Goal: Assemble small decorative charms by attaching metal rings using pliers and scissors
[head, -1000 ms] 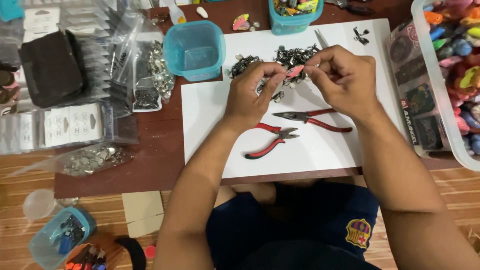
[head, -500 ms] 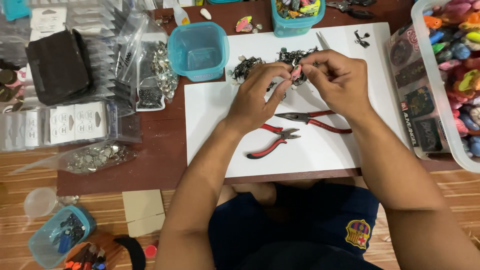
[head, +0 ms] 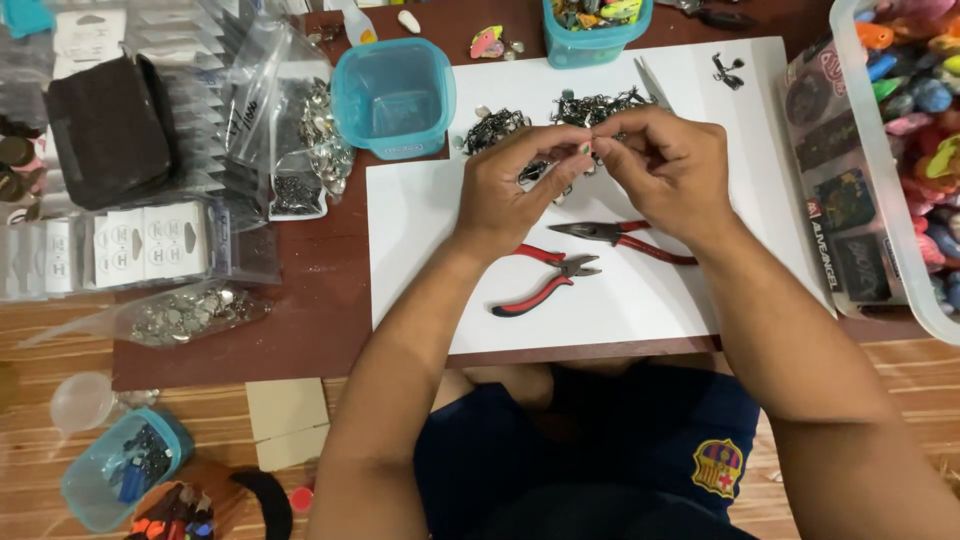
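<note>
Both hands (head: 515, 185) (head: 670, 165) fingertip-to-fingertip, pinching.

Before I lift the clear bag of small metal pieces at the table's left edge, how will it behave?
The clear bag would probably sag and change shape, since its thin plastic lies slumped around loose pieces. It likely feels heavy for its size, being packed with metal. The pieces may slide to one end, and its mouth cannot be seen well, so some could spill.

Both forearms were bare to the elbow, with no sleeves, watch, rings or bracelets visible on the left hand (head: 505, 195) or the right hand (head: 668, 170). The person wore dark navy shorts bearing a small shield-shaped crest (striped red, blue and yellow) on one leg.
</note>
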